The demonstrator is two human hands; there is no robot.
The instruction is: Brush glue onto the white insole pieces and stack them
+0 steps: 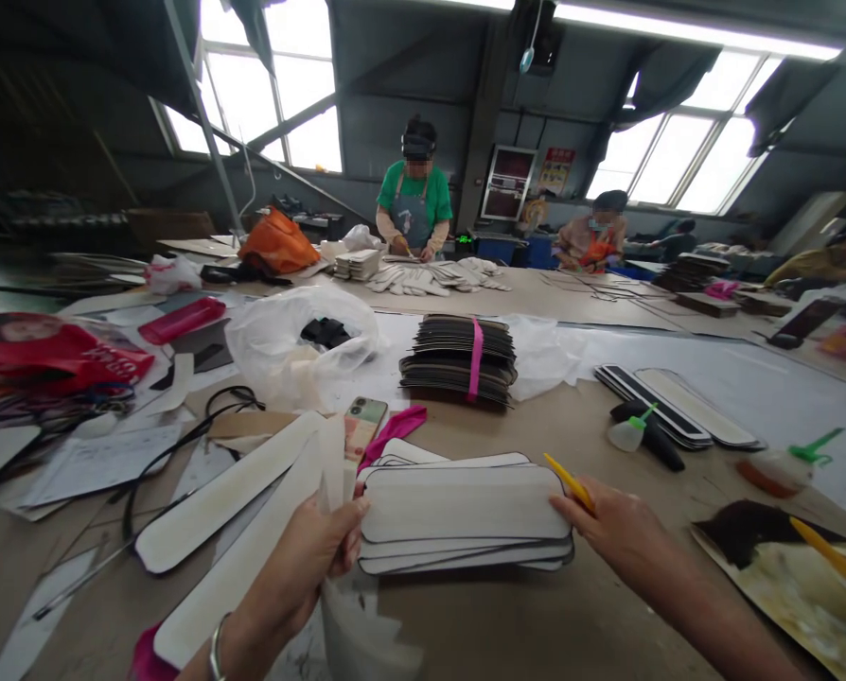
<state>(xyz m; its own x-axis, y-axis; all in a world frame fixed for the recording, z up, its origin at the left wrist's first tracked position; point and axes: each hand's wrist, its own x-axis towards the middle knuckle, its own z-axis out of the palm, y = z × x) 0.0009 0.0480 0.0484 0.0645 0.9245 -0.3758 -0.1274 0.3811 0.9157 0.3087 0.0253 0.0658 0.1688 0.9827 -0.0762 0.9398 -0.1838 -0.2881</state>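
Observation:
A stack of long white panels (458, 506) with dark edges and rounded corners lies in front of me. My left hand (316, 539) is closed on the left end of the top panel, thumb above and fingers curled at its edge. A translucent white strip (331, 463) rises beside that hand. My right hand (614, 520) holds a thin yellow pen-like tool (569, 483), and its fingertips touch the right edge of the top panel. Whether they pinch the panel too, I cannot tell. Two long cream pieces (228, 492) lie left of my left hand.
Behind the stack stands a dark bundle (458, 355) with a pink band. Glue bottles (627, 433) and a glue-smeared sheet (799, 577) are at right. A phone (366, 411), a plastic bag (302, 340) and scraps lie left. A person (414, 208) works across the table.

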